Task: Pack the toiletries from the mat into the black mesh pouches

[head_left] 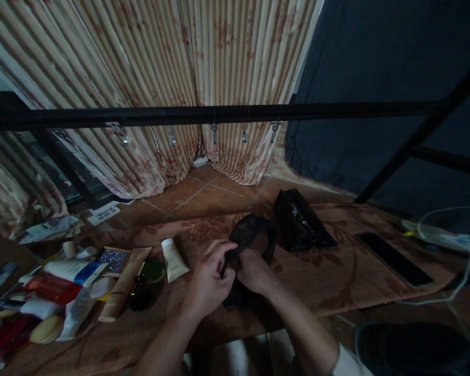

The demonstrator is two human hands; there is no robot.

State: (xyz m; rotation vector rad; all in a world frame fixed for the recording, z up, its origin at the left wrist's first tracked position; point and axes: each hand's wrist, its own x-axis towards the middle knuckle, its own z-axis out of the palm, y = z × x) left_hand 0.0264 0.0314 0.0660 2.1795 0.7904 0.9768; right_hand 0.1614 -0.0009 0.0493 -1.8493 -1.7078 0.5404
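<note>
My left hand (210, 277) pinches the near-left edge of a black, partly see-through pouch (254, 225), its fingers closed on the fabric. My right hand (253, 269) reaches into the mouth of this pouch; its fingers are hidden by the fabric and whatever they hold does not show. Just beyond, to the right, a second black bag (297, 222) lies unzipped with small items inside. Left of my hands, a cream tube with a white cap (174, 259) lies on the patterned cloth (203, 227). Beside it are a round green jar (154, 271) and a small dark bottle (140, 295).
Many tubes and bottles, among them a red bottle (53, 289) and a long beige tube (123, 284), crowd the left side. A black phone (394, 258) lies at the right near a white cable (460, 287). A dark metal rail (235, 113) crosses before the curtains (160, 62).
</note>
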